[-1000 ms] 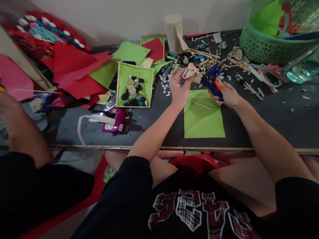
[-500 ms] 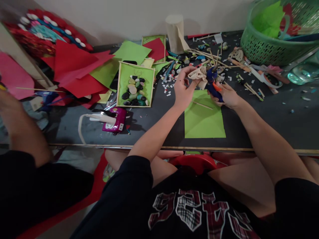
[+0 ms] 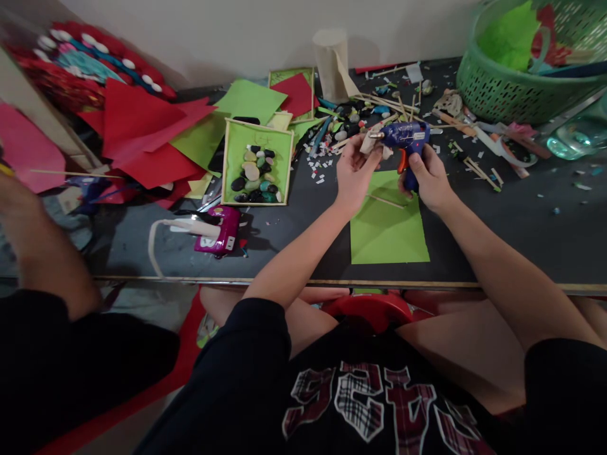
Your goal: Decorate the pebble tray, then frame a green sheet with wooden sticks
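Note:
My right hand point(image 3: 431, 177) is wrapped round the handle of a blue glue gun point(image 3: 404, 136) with an orange trigger. The gun lies on its side in the air, its metal nozzle pointing left. My left hand point(image 3: 355, 170) pinches a crumpled beige tissue point(image 3: 368, 144) right at the nozzle. Below both hands a green paper sheet point(image 3: 389, 230) lies on the dark table, with a thin stick point(image 3: 386, 201) across its upper part. To the left, a green framed panel point(image 3: 256, 161) carries several dark and pale pebbles.
A purple power adapter point(image 3: 222, 230) with a white plug sits left of my arm. Red paper point(image 3: 142, 126) piles up behind it. At the back stand a paper roll point(image 3: 329, 66) and a green basket point(image 3: 507, 88). Sticks and scraps litter the table. Another person's arm point(image 3: 42, 246) reaches in at far left.
The glue gun has turned from pointing upward to lying level, nozzle to the left. My left hand with the tissue has shifted slightly down, and the tissue is now at the nozzle.

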A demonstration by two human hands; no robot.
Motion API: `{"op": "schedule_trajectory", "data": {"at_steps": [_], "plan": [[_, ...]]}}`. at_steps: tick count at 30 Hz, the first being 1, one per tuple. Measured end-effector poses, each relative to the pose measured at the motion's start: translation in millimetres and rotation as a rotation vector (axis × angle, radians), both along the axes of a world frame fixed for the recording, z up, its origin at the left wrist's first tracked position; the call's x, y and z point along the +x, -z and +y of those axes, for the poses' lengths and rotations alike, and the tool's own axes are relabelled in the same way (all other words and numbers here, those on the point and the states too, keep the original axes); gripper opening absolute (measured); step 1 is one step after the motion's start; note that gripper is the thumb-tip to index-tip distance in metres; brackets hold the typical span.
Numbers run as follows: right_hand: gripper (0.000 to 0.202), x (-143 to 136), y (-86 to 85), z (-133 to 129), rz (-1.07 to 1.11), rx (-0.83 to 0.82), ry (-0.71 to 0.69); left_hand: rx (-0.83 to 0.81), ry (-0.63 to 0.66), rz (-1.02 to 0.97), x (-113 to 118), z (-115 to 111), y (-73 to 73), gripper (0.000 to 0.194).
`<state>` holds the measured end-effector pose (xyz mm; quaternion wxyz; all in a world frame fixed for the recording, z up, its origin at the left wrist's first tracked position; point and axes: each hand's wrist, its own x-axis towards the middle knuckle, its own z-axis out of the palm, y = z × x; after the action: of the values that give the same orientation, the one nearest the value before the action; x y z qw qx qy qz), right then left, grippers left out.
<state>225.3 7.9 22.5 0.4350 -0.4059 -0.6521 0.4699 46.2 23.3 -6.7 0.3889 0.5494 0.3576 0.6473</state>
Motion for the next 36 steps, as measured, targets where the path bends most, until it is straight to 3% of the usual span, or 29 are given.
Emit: {"op": "schedule_trajectory", "data": {"at_steps": [5, 9, 17, 22, 30, 36], "plan": [[0.062, 0, 3.1, -1, -0.026, 0.044, 0.106, 0.053, 0.094, 0.015, 5, -8, -3.1, 0.061], [0.059, -3, 3.0, -4, -0.095, 0.097, 0.166, 0.057, 0.035, 0.092, 2, -9, -3.1, 0.056], [0.059, -2, 7.0, -4, -0.15, 0.145, 0.19, 0.083, -0.01, 0.112, -2, 4, 12.4, 0.059], [0.057, -1, 9.3, -2, -0.172, 0.155, 0.187, -0.002, 0.03, 0.045, 2, -5, 2.0, 0.066], [0.052, 1, 7.9, -2, -0.168, 0.15, 0.161, -0.104, 0.036, -0.091, 4, -15, -13.2, 0.052], [0.052, 4, 10.9, 0, -0.164, 0.178, 0.176, -0.237, 0.023, -0.234, 7, -18, -20.9, 0.017]]}}
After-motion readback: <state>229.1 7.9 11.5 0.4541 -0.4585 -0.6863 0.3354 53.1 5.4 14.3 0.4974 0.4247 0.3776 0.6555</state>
